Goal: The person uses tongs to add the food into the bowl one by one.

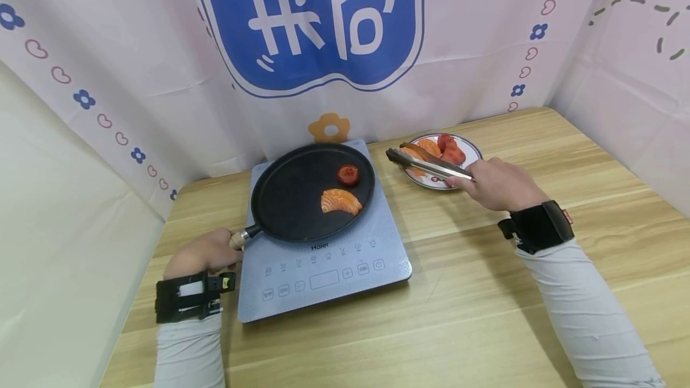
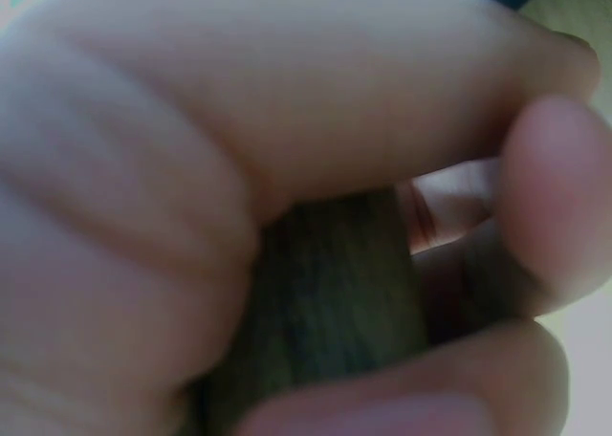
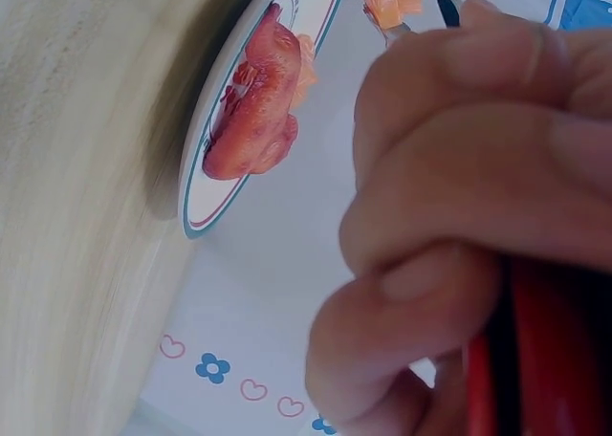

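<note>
My left hand (image 1: 202, 250) grips the wooden handle (image 1: 237, 239) of a round black frying pan (image 1: 291, 193). In the pan's right half lie an orange salmon slice (image 1: 341, 201) and a round red tomato piece (image 1: 348, 175). My right hand (image 1: 500, 184) holds metal tongs (image 1: 439, 167) that reach left across a white plate (image 1: 474, 151). The tips of the tongs overlap the plate's left edge in the head view. On the plate are salmon slices (image 1: 429, 146) and a reddish chicken wing (image 3: 258, 111). Fingers cover most of the tongs in the right wrist view.
Under the pan sits a grey induction cooker (image 1: 353, 241) with touch controls along its front. Both stand on a wood-grain table (image 1: 463, 292). A printed cloth (image 1: 162, 76) hangs behind the table, with more cloth at both sides.
</note>
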Tool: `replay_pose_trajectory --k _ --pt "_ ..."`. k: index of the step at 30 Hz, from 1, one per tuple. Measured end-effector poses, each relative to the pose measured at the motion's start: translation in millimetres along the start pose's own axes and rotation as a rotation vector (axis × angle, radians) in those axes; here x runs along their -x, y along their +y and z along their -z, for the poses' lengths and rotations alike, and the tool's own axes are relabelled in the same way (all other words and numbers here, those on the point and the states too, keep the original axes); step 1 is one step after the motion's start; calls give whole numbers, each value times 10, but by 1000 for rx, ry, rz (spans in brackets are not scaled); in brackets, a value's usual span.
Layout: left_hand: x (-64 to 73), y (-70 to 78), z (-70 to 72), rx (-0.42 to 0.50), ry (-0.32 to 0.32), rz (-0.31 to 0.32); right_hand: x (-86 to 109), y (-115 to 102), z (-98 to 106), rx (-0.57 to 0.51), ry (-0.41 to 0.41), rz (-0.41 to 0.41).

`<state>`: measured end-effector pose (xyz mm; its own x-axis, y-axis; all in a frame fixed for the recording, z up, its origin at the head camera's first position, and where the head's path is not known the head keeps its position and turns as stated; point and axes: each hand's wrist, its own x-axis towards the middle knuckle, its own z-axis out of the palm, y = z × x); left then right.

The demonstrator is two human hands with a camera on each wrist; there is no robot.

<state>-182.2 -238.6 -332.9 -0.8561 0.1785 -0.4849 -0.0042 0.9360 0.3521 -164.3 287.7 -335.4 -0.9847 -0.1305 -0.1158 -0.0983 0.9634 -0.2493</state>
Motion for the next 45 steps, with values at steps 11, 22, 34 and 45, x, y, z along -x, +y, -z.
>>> replay_pose_trajectory --k 11,22,34,45 --pt "5 -1 -2 -5 4 8 6 -10 14 -1 5 4" --pt "5 -3 -2 -5 1 8 20 -37 22 -12 9 4" --pt "-6 -17 0 -3 -7 -4 47 -93 55 -5 26 20" --pt "-6 -25 2 5 -19 -20 63 -117 68 -2 37 43"
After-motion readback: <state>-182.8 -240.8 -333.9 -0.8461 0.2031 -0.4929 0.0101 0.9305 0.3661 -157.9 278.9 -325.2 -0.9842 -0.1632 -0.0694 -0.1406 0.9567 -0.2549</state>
